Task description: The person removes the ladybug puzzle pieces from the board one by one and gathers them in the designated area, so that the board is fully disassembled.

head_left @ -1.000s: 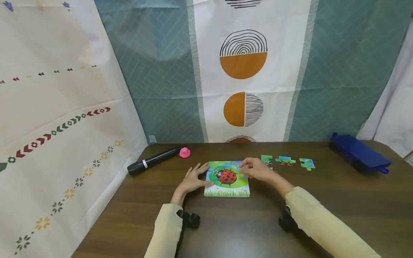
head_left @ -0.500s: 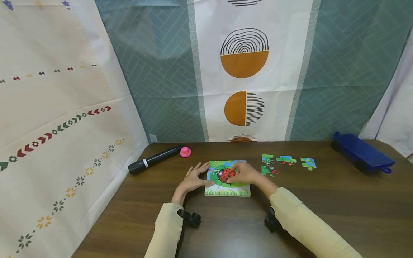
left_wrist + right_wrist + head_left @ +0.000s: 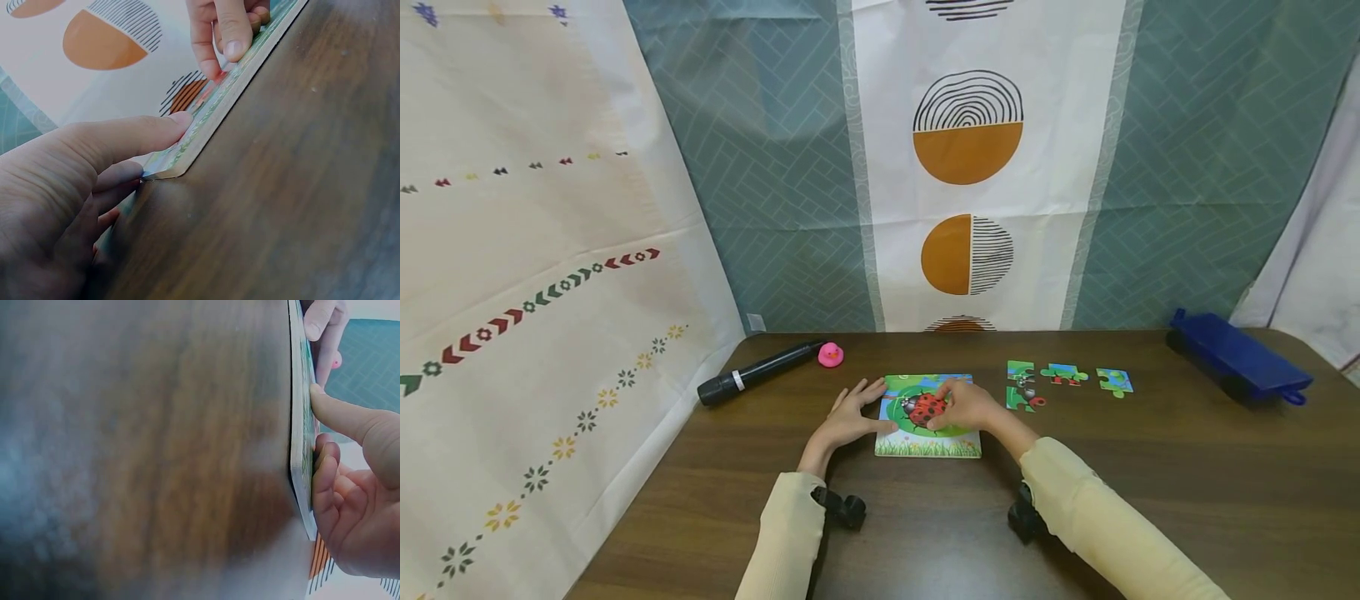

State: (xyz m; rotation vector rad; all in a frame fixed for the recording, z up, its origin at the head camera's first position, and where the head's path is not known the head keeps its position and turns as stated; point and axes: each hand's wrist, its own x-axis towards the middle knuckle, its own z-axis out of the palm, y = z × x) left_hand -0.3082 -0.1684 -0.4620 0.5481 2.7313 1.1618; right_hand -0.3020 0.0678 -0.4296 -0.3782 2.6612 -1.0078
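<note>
A ladybug puzzle board (image 3: 898, 447) lies flat on the table. My left hand (image 3: 846, 417) holds its left side, thumb straight on the top face near the front corner, other fingers spread along the edge. In the left wrist view my left thumb (image 3: 144, 134) reaches over that corner. My right hand (image 3: 967, 407) is over the board's right half with bent fingers, thumb and index tips apart on the red ladybug picture (image 3: 921, 408). The right wrist view shows the right thumb (image 3: 340, 415) on the board's face; I cannot tell whether it pinches a piece.
Several loose puzzle pieces (image 3: 1063, 374) lie right of the board. A blue box-like object (image 3: 1243, 354) sits at the back right. At the back left are a black flashlight-shaped object (image 3: 760, 372) and a pink rubber duck (image 3: 831, 355). Behind the brown table (image 3: 925, 525) hangs a patterned curtain (image 3: 760, 208).
My right hand has moved left and down from the board's upper right onto the ladybug picture, then stayed there. Loose pieces it partly covered now show. My left hand has not moved.
</note>
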